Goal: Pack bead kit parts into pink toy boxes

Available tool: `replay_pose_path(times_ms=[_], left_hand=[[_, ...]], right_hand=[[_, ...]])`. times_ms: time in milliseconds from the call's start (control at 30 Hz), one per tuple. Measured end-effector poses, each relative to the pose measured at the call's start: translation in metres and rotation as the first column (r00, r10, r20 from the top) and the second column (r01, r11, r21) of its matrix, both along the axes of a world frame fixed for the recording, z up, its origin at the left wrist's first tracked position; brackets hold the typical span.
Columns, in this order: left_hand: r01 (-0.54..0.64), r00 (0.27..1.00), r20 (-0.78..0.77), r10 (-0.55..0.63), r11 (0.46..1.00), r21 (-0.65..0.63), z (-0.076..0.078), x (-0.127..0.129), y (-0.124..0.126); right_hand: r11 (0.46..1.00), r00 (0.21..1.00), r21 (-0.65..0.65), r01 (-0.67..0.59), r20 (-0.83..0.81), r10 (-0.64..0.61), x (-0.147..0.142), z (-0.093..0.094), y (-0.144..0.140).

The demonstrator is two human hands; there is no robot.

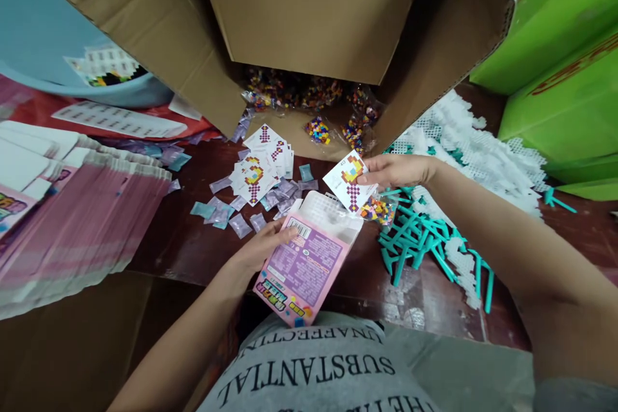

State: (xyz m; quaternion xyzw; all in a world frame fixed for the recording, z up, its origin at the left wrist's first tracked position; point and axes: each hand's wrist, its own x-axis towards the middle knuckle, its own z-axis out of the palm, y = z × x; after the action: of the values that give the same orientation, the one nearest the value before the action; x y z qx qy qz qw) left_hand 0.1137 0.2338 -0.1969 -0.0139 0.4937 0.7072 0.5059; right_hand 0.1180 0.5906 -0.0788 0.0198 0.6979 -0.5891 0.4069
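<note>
dark wooden tabletop (193, 244) spreads under a big open cardboard carton (313, 19). my left hand (263, 246) grips the pink box (306, 267) by its side, fingers curled round it; its long axis runs from my lap up and to the right, open end pointing away toward the carton. my right hand (398, 170) pinches a pattern card (350, 188) and a small bag of beads (378, 210) just above that open end. teal sticks (415, 238) lie beside it.

The left hand (261, 248) reaches forward, palm down, fingers curled in a grip. The right hand (396, 170) extends leftward, bare forearm stretched out, fingertips pinched together.
</note>
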Motion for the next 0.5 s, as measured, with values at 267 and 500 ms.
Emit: replay_pose_path(times_ms=[267, 500], left_hand=[[0.042, 0.993, -0.102, -0.054, 0.993, -0.115, 0.011, -0.002, 0.0], [0.043, 0.946, -0.309, -0.097, 0.983, -0.177, 0.027, -0.005, 0.005]], right_hand=[[0.994, 0.995, 0.032, -0.1, 0.007, 0.1, 0.008, -0.018, -0.005], [0.701, 0.815, 0.678, -0.219, -0.267, 0.513, -0.007, 0.033, -0.045]])
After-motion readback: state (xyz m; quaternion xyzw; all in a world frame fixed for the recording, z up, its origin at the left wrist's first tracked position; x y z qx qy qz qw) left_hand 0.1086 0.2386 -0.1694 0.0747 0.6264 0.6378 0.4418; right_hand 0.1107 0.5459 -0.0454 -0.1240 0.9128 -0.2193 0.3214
